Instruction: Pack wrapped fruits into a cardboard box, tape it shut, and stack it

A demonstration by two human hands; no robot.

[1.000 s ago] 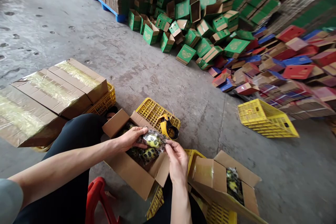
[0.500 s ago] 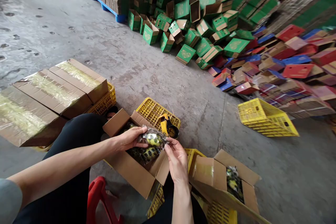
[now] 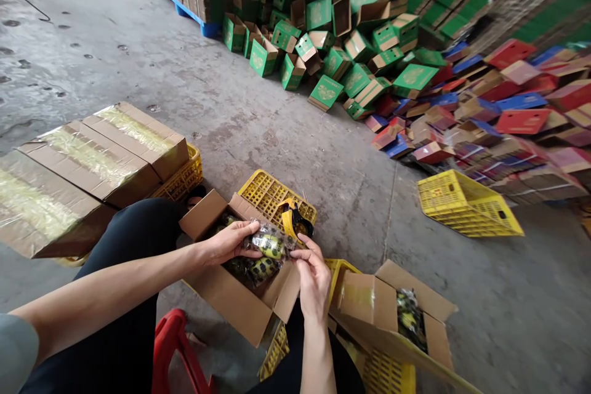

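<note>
A clear plastic packet (image 3: pixel 270 242) with something yellow-green and black-spotted inside hangs over an open cardboard box (image 3: pixel 231 305). My left hand (image 3: pixel 233 241) grips its left end, thumb on top and fingers beneath. At the right end, my right hand (image 3: pixel 314 274) pinches the plastic between thumb and fingers. More such packets (image 3: pixel 261 271) lie in the box below, partly hidden by my hands. Just beyond my right hand, a yellow and black tape dispenser (image 3: pixel 290 220) rests on an upturned yellow crate (image 3: pixel 258 188).
Taped cartons (image 3: pixel 133 135) stand on crates at left. At right, another open box (image 3: pixel 369 301) holds similar packets. A yellow crate (image 3: pixel 446 203) sits on the concrete floor. Piles of green boxes (image 3: pixel 325 93) and red and blue boxes (image 3: pixel 524 122) lie behind. A red stool (image 3: pixel 168 345) is below.
My right hand has shifted slightly at the packet's right end, its fingers now more bent. My left hand keeps its hold. The view has moved a little.
</note>
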